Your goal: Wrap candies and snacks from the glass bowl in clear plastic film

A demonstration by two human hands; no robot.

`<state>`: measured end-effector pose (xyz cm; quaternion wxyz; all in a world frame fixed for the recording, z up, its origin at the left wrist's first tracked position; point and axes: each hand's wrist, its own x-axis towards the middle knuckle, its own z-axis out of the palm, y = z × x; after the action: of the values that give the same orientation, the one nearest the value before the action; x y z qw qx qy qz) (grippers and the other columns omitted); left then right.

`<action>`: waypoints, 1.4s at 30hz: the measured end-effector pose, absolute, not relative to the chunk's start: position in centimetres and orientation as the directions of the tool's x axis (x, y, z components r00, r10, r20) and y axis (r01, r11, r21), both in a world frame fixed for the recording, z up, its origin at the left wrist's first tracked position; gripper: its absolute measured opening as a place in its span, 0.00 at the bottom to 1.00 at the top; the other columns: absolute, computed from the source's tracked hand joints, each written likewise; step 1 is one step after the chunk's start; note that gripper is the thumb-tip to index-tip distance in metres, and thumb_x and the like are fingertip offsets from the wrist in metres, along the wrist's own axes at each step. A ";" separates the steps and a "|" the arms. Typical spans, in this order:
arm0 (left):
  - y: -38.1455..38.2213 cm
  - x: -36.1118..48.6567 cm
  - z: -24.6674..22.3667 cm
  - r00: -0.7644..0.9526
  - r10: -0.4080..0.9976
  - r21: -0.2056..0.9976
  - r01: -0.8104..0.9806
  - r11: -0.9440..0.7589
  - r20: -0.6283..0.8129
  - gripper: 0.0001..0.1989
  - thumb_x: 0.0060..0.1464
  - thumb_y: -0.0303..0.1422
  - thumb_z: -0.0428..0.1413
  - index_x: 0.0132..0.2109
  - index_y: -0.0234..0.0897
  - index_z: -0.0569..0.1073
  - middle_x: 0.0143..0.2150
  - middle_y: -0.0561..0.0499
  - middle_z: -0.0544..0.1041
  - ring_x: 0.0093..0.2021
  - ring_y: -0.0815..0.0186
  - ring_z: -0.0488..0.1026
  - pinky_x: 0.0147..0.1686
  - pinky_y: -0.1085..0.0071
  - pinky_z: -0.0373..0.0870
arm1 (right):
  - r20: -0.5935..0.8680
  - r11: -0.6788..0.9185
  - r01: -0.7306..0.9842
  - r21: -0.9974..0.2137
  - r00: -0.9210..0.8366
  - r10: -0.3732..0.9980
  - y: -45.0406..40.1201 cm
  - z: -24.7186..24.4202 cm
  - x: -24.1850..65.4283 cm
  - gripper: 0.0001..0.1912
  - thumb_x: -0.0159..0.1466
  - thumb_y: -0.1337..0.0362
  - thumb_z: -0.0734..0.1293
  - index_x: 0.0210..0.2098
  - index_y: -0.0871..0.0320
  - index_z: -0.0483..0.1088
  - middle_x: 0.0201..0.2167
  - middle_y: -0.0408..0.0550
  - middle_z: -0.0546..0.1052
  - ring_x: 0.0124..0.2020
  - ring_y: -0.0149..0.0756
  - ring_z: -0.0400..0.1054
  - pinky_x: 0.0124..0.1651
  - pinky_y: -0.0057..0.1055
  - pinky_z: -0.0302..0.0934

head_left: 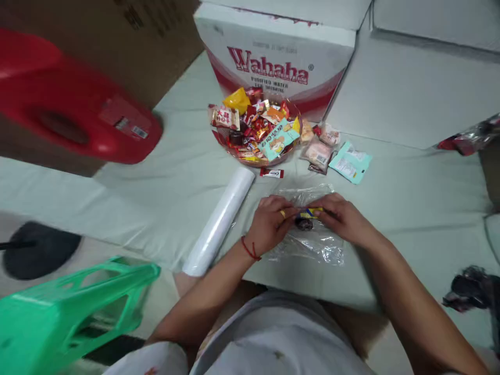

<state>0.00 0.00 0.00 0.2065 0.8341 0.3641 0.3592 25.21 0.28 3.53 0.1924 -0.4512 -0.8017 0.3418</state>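
Between my two hands is a small blue-and-yellow wrapped candy (309, 213). My left hand (272, 221), with a ring and a red string bracelet, pinches its left end. The fingertips of my right hand (340, 217) close on its right end. Just below the candy sits a small dark wrapped piece (304, 224). Both lie over a sheet of clear plastic film (324, 247) spread on the pale cloth. To the left, a white roll of plastic film (221, 224) lies at a slant, apart from my hands.
A bowl (253, 159) heaped with wrapped sweets stands by a Wahaha carton (273, 57). Several snack packets, including a mint-green packet (350, 162), lie right of it. A small red-and-white packet (272, 173) is in front. A red plastic jug (89, 109) and green stool (78, 302) are left.
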 end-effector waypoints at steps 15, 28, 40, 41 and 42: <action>-0.5 0.4 1.1 0.394 0.834 0.587 0.593 -0.552 0.386 0.10 0.66 0.38 0.58 0.47 0.45 0.83 0.45 0.46 0.79 0.49 0.57 0.69 0.51 0.57 0.66 | 0.062 0.495 0.722 -0.484 -0.536 0.842 6.3 2.9 22.8 0.04 0.65 0.65 0.69 0.36 0.57 0.78 0.41 0.54 0.77 0.52 0.51 0.63 0.55 0.49 0.57; 0.4 0.0 1.3 0.357 0.911 0.644 0.651 -0.402 0.207 0.29 0.56 0.32 0.60 0.64 0.37 0.69 0.51 0.44 0.77 0.65 0.48 0.65 0.71 0.39 0.43 | 0.207 0.552 0.514 -0.656 -0.581 0.787 2.9 4.3 23.7 0.07 0.69 0.61 0.69 0.45 0.55 0.76 0.38 0.51 0.79 0.49 0.46 0.66 0.54 0.45 0.60; -1.1 -0.4 0.5 0.578 0.751 0.338 0.671 -0.660 0.318 0.11 0.68 0.29 0.49 0.42 0.38 0.76 0.32 0.48 0.74 0.35 0.60 0.69 0.36 0.63 0.63 | 0.377 0.673 0.675 -0.303 -0.563 0.735 -1.5 4.0 23.4 0.07 0.71 0.67 0.67 0.44 0.56 0.78 0.34 0.50 0.77 0.40 0.42 0.62 0.42 0.41 0.54; -1.3 -0.3 0.4 0.597 0.744 0.306 0.679 -0.668 0.301 0.11 0.69 0.29 0.49 0.41 0.37 0.76 0.32 0.48 0.73 0.35 0.61 0.69 0.35 0.64 0.62 | 0.396 0.682 0.686 -0.255 -0.569 0.721 -2.1 4.0 23.2 0.07 0.71 0.68 0.67 0.44 0.57 0.78 0.34 0.50 0.78 0.39 0.41 0.62 0.41 0.40 0.53; -1.5 -0.2 0.3 0.612 0.738 0.281 0.683 -0.675 0.284 0.11 0.69 0.29 0.49 0.41 0.37 0.76 0.32 0.48 0.73 0.35 0.61 0.69 0.35 0.65 0.62 | 0.408 0.691 0.689 -0.220 -0.578 0.707 -2.6 3.9 23.0 0.07 0.71 0.69 0.66 0.43 0.58 0.78 0.33 0.50 0.78 0.37 0.40 0.61 0.40 0.40 0.52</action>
<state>-0.22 -1.49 0.25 0.0724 0.8949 0.3968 0.1909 23.04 -2.59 3.90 0.2381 -0.3929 -0.8880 0.0188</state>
